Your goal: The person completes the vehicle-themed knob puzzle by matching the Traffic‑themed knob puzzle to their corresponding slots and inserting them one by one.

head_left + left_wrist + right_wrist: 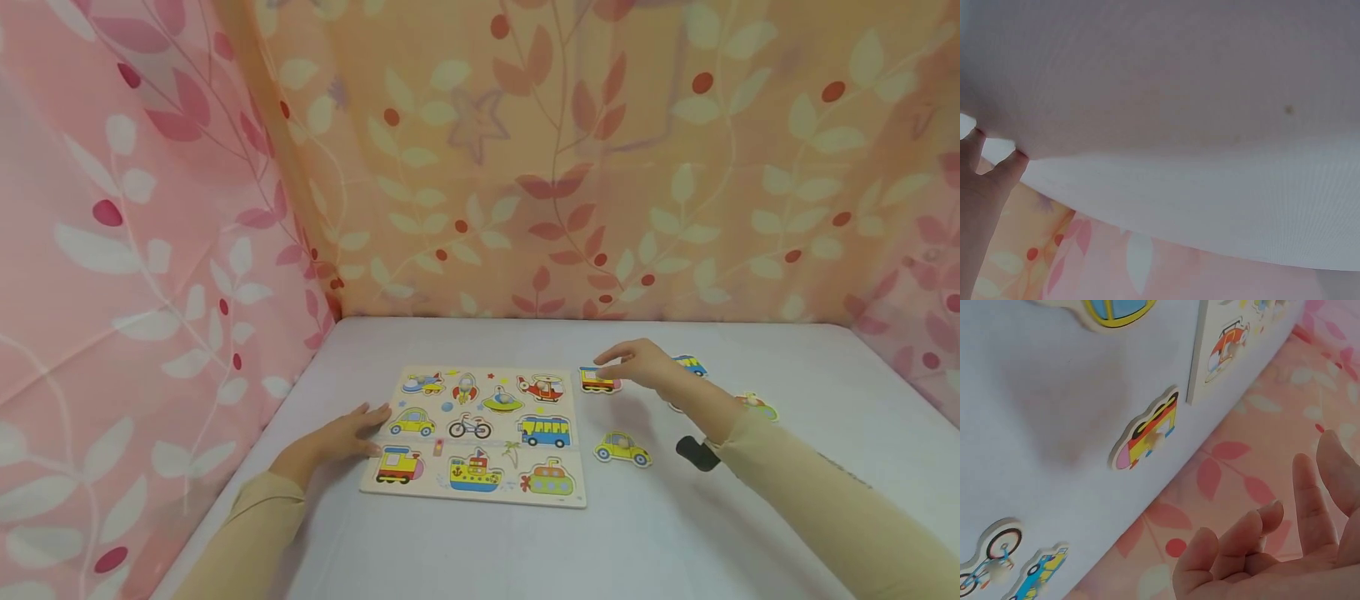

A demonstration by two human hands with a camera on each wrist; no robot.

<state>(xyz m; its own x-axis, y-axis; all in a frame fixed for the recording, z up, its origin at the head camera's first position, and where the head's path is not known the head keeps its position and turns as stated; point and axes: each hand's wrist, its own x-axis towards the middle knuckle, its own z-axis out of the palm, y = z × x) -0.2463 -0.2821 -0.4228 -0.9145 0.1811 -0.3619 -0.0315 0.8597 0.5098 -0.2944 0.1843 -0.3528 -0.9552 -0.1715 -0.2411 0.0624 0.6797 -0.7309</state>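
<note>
A wooden vehicle puzzle board [513, 493] lies on the white table. My left hand [337, 439] rests at its left edge, fingers extended; in the left wrist view only a few fingers [1007, 172] show. My right hand [637, 367] hovers right of the board, its fingers loosely bent and holding nothing. Nearest to it is a knobbed train piece [597, 385], lying flat on the table beside the board's upper right corner. The right wrist view shows the train piece [1154, 434] apart from the fingers [1313, 509]. Knobbed plane, rocket, flying saucer and helicopter [542, 389] pieces sit on the board's upper part.
A yellow car piece [622, 450] lies right of the board. Beyond the right forearm are a bus piece [692, 365] and a partly hidden green piece [763, 409]. A bicycle piece [997, 559] shows in the right wrist view. Patterned curtains [525, 167] surround the table.
</note>
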